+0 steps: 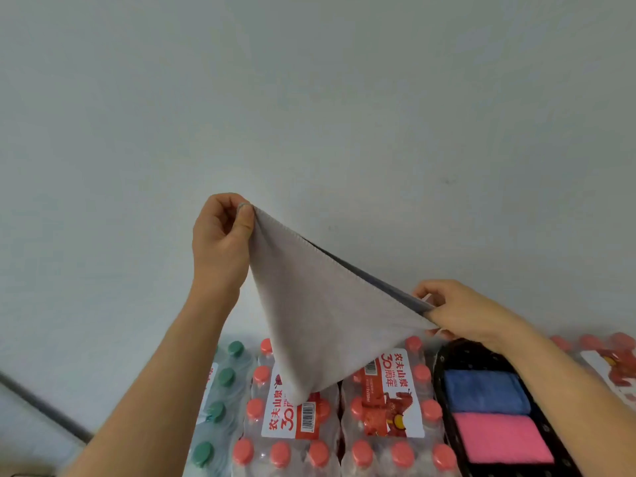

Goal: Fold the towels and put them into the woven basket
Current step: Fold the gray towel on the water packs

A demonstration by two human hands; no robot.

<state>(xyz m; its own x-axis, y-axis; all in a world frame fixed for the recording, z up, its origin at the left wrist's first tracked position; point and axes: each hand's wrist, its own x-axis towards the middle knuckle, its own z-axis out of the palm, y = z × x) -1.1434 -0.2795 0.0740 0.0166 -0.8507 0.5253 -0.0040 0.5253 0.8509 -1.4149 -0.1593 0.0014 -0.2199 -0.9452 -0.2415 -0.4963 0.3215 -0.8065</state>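
Left hand [220, 235] pinched the grey towel [320, 321] by its high corner, right hand [457, 311] by the low one. Towel hung over bottle packs [378, 407]. Basket [440, 390] sat directly under the right hand, the nearer one.

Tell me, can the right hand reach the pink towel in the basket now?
Probably yes, but not freely. The pink towel lies uncovered in the basket, close below the right hand. But that hand is pinching a corner of the grey towel, so it must let go first.
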